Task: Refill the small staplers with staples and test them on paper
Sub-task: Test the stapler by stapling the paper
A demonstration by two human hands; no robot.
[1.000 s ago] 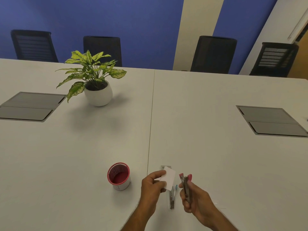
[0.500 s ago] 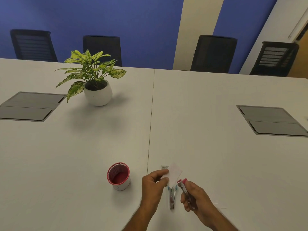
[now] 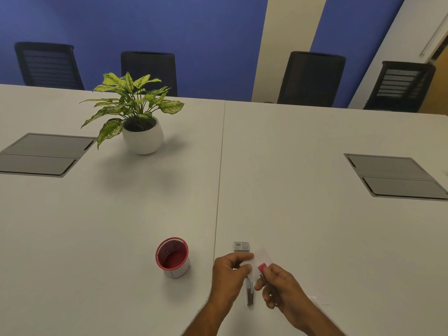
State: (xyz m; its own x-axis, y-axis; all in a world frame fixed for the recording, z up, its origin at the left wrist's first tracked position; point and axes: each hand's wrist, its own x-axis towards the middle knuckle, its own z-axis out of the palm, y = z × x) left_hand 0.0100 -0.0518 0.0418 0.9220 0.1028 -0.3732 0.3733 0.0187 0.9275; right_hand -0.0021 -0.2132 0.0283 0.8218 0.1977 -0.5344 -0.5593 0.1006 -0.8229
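A small slip of white paper (image 3: 260, 259) is pinched between the thumb and curled fingers of the left hand (image 3: 229, 275), just above the white surface (image 3: 303, 214) near its near edge. A small stapler with a pink tip (image 3: 265, 275) is gripped in the curled fingers of the right hand (image 3: 282, 289), and its pink tip is seen against the lower edge of the paper; whether the paper is between its jaws cannot be told. A second small stapler (image 3: 251, 291), metallic, is seen lying on the surface between the two hands, partly hidden by them. A small grey staple box (image 3: 241, 246) with a barcode label is placed on the surface just beyond the paper, towards the far edge.

To the left of the hands, across the seam that divides the surface, a red-and-white cylindrical holder (image 3: 173, 259) is stood upright with its open mouth shown. Further towards the far left corner, a leafy plant in a round white pot (image 3: 143, 137) is set. Two grey cable hatches (image 3: 43, 154) are let into the surface, one at the left edge and one at the right. Four black office chairs (image 3: 311, 78) are ranged along the far edge, in front of a blue wall (image 3: 169, 25)
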